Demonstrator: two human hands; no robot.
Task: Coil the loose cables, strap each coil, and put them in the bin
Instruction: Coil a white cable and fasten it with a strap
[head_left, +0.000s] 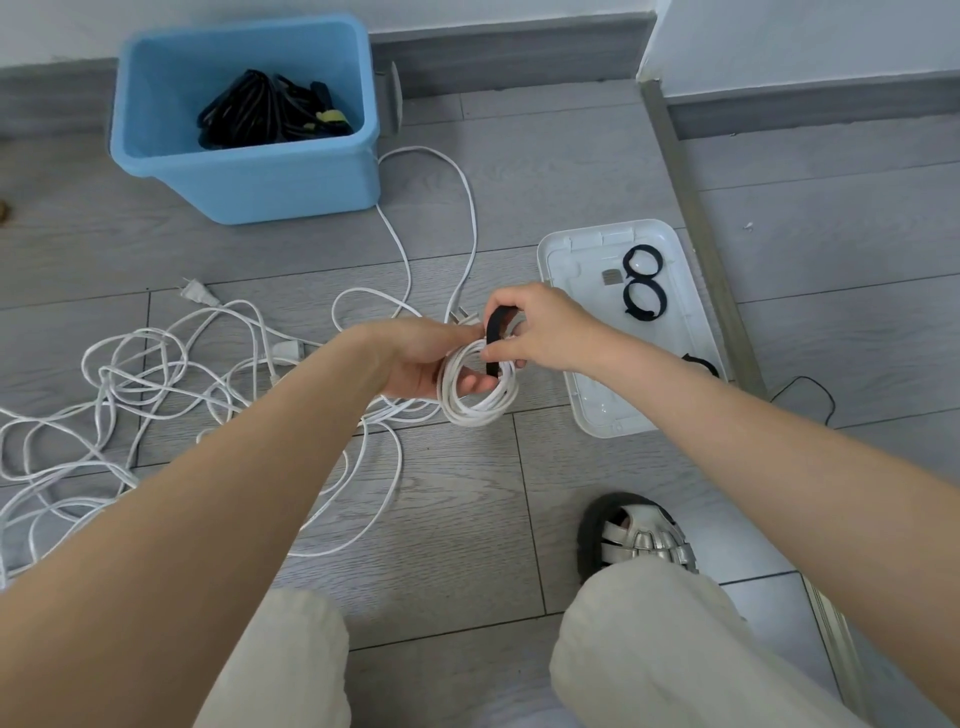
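Observation:
My left hand (421, 358) grips a small coil of white cable (475, 400) held above the floor. My right hand (545, 327) pinches a black strap (496, 332) that loops over the top of that coil. More white cable (130, 384) lies tangled on the floor to the left, with a plug (197, 293) at its far end. The blue bin (244, 171) stands at the back left with a strapped black cable coil (265, 111) inside.
A white tray (587, 395) to the right holds two black strap loops (644, 283), and a third strap (701, 364) shows by my right forearm. My knees and a sandalled foot (634, 535) fill the foreground. A metal floor strip (701, 223) runs along the right.

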